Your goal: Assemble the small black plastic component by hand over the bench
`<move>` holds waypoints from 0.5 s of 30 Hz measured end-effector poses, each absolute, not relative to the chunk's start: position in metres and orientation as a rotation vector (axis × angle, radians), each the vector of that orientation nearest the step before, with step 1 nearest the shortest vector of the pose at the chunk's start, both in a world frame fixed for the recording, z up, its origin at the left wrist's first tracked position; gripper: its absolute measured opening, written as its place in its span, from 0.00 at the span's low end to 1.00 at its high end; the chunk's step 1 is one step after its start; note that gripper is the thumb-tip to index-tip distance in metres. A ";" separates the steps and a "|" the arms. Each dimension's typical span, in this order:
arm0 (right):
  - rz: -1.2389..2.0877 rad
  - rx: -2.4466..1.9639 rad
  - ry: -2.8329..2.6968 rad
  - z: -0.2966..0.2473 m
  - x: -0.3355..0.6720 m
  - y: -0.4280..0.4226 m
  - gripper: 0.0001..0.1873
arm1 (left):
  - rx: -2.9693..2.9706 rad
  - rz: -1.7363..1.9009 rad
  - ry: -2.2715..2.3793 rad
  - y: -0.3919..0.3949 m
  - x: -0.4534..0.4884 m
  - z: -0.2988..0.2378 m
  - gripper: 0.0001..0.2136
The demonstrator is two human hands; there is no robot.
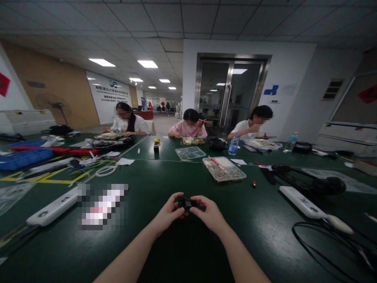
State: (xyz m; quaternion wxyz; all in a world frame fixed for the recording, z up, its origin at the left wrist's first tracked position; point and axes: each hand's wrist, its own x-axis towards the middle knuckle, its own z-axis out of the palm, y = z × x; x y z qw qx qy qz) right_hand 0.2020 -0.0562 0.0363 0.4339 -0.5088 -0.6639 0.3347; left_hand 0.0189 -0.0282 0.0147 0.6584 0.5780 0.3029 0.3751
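Between my two hands, just above the dark green table, is a small black object; its kind is too dark and small to make out. My left hand pinches its left end with thumb and fingers. On the other end, the thumb and fingers of my right hand are closed as well. Fingers cover part of the object. Beyond my hands, to the right, lies a clear plastic food tray with a red-and-white stick across it. A tiny red item rests right of the tray.
White power strips lie left and right, with black cables at right. Blue bins stand far left. A water bottle, a clear lid and a yellow-black item are farther back. Three people sit opposite, with food.
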 end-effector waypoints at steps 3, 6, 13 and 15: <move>0.827 -1.267 -1.668 0.034 0.203 -0.055 0.16 | 1.310 0.842 0.699 -0.029 0.019 0.017 0.23; 0.814 -1.263 -1.685 0.032 0.204 -0.053 0.16 | 1.315 0.842 0.696 -0.030 0.019 0.018 0.20; 0.784 -1.260 -1.727 0.028 0.204 -0.053 0.15 | 1.324 0.876 0.677 -0.026 0.020 0.010 0.18; 0.780 -1.254 -1.724 0.027 0.204 -0.053 0.15 | 1.307 0.879 0.673 -0.026 0.020 0.010 0.20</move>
